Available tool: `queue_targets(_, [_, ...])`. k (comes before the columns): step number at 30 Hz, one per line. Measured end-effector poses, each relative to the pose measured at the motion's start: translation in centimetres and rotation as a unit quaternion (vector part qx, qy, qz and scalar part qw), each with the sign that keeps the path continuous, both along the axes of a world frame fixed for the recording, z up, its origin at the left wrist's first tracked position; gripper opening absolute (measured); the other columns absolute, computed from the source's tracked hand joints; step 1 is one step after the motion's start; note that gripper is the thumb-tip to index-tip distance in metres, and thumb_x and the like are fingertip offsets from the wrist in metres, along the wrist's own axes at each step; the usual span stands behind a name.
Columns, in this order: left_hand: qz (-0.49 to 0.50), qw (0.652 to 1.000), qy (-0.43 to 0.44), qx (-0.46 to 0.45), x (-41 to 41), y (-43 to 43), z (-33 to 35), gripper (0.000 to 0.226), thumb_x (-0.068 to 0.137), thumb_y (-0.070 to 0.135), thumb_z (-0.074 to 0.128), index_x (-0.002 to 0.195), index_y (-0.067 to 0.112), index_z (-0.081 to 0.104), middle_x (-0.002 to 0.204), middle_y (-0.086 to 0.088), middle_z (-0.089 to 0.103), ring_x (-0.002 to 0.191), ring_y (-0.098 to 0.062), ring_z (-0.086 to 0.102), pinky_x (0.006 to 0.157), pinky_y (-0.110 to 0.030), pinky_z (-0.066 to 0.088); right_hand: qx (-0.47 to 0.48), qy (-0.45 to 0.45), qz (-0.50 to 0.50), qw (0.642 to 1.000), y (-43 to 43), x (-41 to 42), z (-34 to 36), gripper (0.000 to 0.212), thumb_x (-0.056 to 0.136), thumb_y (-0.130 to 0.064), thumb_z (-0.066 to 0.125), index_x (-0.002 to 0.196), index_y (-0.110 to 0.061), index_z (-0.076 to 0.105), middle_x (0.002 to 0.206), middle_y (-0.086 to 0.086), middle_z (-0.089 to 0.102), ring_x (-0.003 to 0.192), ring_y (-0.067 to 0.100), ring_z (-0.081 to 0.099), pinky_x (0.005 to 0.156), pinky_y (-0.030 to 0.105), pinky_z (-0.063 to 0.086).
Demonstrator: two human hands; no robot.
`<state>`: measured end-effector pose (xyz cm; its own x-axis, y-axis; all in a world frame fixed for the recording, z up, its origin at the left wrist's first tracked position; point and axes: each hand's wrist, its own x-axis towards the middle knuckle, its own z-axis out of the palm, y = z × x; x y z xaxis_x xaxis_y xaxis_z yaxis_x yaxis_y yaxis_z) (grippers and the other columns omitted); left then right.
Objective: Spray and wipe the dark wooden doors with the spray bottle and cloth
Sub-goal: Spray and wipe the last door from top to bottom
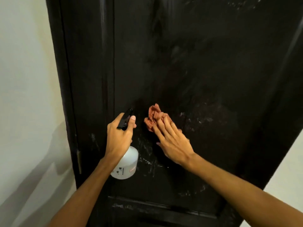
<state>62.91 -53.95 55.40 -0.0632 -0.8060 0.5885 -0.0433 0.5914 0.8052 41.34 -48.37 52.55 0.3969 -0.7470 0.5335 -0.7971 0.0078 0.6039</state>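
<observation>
pressing cloth [153, 117] to door [196, 63], right hand [173, 141] | left hand [119, 135] hides bottle [127, 164] neck

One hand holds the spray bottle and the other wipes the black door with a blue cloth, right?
Not quite: the head view shows a reddish-brown cloth, not blue. The left hand holds the spray bottle; the right hand presses the cloth on the black door.

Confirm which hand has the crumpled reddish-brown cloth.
The right hand: straight fingers press the reddish-brown cloth against the dark wooden door. The left hand instead grips the white plastic spray bottle by its black trigger head.
</observation>
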Motion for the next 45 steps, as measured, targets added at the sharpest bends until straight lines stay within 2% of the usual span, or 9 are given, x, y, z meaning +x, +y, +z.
queue_targets(3, [-0.006,1.000,-0.004,-0.008,-1.5,0.7,0.2,0.015,0.105,0.028,0.060,0.099,0.016,0.067,0.082,0.000,0.073,0.044,-0.011,0.057,0.041,-0.021,0.045,-0.057,0.007,0.012,0.998,0.8,-3.0,3.2,0.083,0.085,-0.015,0.057,0.161,-0.006,0.025,0.167,0.025,0.016,0.156,0.043,0.008,0.126,0.054,0.013])
queue_targets(7, [-0.012,1.000,0.000,-0.013,-3.7,1.7,0.7,0.016,0.105,0.027,0.059,0.099,0.015,0.066,0.084,0.000,0.073,0.043,-0.010,0.056,0.041,-0.020,0.046,-0.200,-0.129,-0.021,0.971,1.7,-5.5,11.2,0.086,0.083,-0.006,0.062,0.161,-0.005,0.025,0.167,0.027,0.014,0.156,0.045,0.007,0.128,0.052,0.010])
queue_targets(13, [-0.040,0.999,-0.001,-0.018,-7.3,3.7,1.1,0.016,0.105,0.027,0.059,0.102,0.013,0.066,0.084,-0.003,0.073,0.043,-0.010,0.056,0.041,-0.019,0.045,0.001,0.039,0.026,0.999,4.3,-9.2,3.0,0.091,0.083,-0.016,0.066,0.163,-0.021,0.024,0.169,0.020,0.017,0.157,0.042,0.002,0.129,0.052,0.001])
queue_targets(19, [-0.064,0.998,-0.023,-0.014,-10.9,5.2,0.0,0.019,0.104,0.032,0.059,0.104,0.014,0.066,0.084,-0.001,0.072,0.046,-0.012,0.058,0.044,-0.023,0.048,-0.275,-0.250,-0.035,0.928,7.3,-13.6,8.5,0.073,0.101,-0.026,0.059,0.164,-0.015,0.021,0.168,0.026,0.007,0.155,0.048,-0.002,0.127,0.057,0.007])
queue_targets(25, [-0.103,0.994,-0.033,-0.001,-14.9,7.8,-1.3,0.015,0.103,0.030,0.061,0.093,0.019,0.065,0.082,-0.017,0.070,0.046,-0.016,0.055,0.042,-0.025,0.047,-0.061,-0.062,-0.018,0.996,8.5,-15.7,-3.4,0.088,0.088,-0.026,0.072,0.163,-0.023,0.025,0.170,0.018,0.012,0.158,0.038,0.001,0.129,0.050,0.002])
queue_targets(31, [-0.126,0.991,-0.041,-0.011,-19.1,10.0,-2.2,0.018,0.101,0.036,0.059,0.092,0.021,0.065,0.079,-0.007,0.071,0.046,-0.013,0.057,0.045,-0.025,0.048,-0.304,-0.334,-0.035,0.892,12.1,-20.4,4.2,0.063,0.111,-0.046,0.028,0.161,-0.008,0.026,0.169,0.023,0.011,0.157,0.043,0.002,0.127,0.054,0.015])
queue_targets(36, [-0.145,0.987,-0.060,-0.025,-22.7,11.8,-2.6,0.019,0.101,0.039,0.059,0.093,0.023,0.067,0.081,0.002,0.073,0.050,-0.009,0.060,0.053,-0.024,0.047,-0.194,-0.297,-0.074,0.932,13.8,-20.5,-5.9,0.070,0.103,-0.028,0.052,0.163,-0.012,0.020,0.171,0.019,0.000,0.158,0.041,0.000,0.120,0.064,0.025])
queue_targets(42, [-0.168,0.984,-0.043,-0.030,-27.0,14.3,-1.0,0.021,0.104,0.031,0.061,0.092,0.015,0.065,0.081,-0.002,0.073,0.044,-0.014,0.056,0.043,-0.025,0.045,-0.245,-0.276,-0.057,0.928,14.3,-22.5,6.7,0.064,0.109,-0.047,0.026,0.165,-0.020,0.014,0.171,0.011,-0.005,0.158,0.034,-0.007,0.129,0.050,0.004])
queue_targets(45, [-0.173,0.984,-0.027,-0.040,-28.1,15.3,-0.4,0.021,0.104,0.031,0.060,0.090,0.016,0.065,0.079,-0.008,0.072,0.043,-0.016,0.055,0.043,-0.024,0.045,-0.227,-0.304,-0.064,0.923,14.2,-22.3,2.9,0.065,0.108,-0.046,0.030,0.165,-0.018,0.014,0.171,0.015,-0.008,0.158,0.037,-0.006,0.128,0.053,0.006])
